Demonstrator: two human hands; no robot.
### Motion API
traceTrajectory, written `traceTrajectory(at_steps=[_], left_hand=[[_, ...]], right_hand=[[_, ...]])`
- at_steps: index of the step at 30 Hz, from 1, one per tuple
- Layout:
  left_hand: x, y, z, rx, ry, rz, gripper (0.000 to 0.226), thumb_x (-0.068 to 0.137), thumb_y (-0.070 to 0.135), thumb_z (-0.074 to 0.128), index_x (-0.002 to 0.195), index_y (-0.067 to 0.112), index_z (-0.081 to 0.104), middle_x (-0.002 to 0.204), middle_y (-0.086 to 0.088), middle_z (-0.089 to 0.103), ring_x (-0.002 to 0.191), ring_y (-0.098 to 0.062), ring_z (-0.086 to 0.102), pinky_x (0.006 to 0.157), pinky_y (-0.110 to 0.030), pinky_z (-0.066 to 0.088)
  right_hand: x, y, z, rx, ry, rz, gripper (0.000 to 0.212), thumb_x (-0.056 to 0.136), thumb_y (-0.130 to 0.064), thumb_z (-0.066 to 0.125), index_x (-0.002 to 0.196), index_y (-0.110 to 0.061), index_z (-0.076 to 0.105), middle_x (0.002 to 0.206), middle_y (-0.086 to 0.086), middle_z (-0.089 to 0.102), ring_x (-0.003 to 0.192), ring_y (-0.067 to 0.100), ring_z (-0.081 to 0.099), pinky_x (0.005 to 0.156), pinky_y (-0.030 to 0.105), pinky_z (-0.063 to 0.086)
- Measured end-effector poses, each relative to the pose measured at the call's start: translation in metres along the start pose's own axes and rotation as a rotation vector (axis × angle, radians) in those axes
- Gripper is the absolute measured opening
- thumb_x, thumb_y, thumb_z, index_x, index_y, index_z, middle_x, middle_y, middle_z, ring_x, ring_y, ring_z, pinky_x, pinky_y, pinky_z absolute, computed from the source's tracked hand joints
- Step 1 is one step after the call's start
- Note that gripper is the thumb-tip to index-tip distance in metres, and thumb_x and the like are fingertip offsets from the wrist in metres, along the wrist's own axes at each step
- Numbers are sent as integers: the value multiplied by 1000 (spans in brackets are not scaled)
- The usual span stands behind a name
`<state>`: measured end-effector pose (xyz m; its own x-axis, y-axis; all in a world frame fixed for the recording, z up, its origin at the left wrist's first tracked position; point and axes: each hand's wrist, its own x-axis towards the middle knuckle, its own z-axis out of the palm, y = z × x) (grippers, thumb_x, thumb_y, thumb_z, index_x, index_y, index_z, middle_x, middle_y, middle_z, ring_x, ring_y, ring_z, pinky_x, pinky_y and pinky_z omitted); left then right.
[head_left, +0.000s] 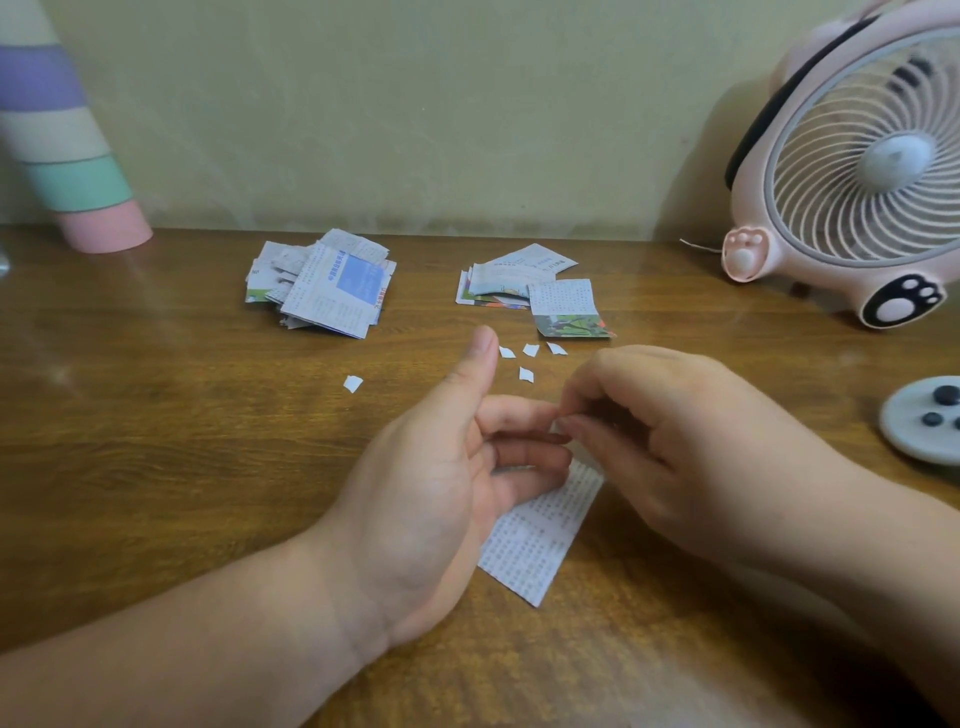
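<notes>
A folded strip of printed newspaper (535, 535) lies on the wooden table between my hands. My left hand (441, 488) rests on its upper left part with fingers fairly straight and the thumb raised. My right hand (675, 447) has its fingers curled, and its fingertips pinch the strip's top end near my left fingertips. Several tiny torn white scraps (527, 358) lie just beyond my hands, and one more scrap (353, 383) sits to the left.
Two piles of folded newspaper pieces sit further back: one at left (322, 283), one at right (535, 291). A pink fan (852, 171) stands at the far right, a striped pastel cylinder (67, 156) at far left, a grey round object (924, 418) at right edge.
</notes>
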<state>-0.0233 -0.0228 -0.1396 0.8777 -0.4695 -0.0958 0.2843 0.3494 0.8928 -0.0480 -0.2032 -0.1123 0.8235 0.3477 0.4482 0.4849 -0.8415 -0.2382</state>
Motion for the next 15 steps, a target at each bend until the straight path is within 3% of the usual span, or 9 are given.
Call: traceTrajectory(at_steps=[5, 15], left_hand=[[0, 2, 1, -20, 8, -34, 80, 88, 62, 44, 108, -11, 71, 115, -34, 66, 91, -30, 61, 101, -49, 51], [5, 6, -3, -152, 29, -104, 75, 91, 58, 50, 117, -11, 68, 124, -31, 64, 98, -32, 64, 107, -54, 48]], right_hand=[[2, -2, 2, -68, -5, -21, 22, 94, -38, 42, 88, -24, 56, 79, -11, 56, 72, 17, 56, 60, 44, 51], [3, -6, 9, -145, 29, -30, 21, 96, -36, 40, 89, -22, 55, 77, -10, 57, 67, 15, 53, 54, 37, 49]])
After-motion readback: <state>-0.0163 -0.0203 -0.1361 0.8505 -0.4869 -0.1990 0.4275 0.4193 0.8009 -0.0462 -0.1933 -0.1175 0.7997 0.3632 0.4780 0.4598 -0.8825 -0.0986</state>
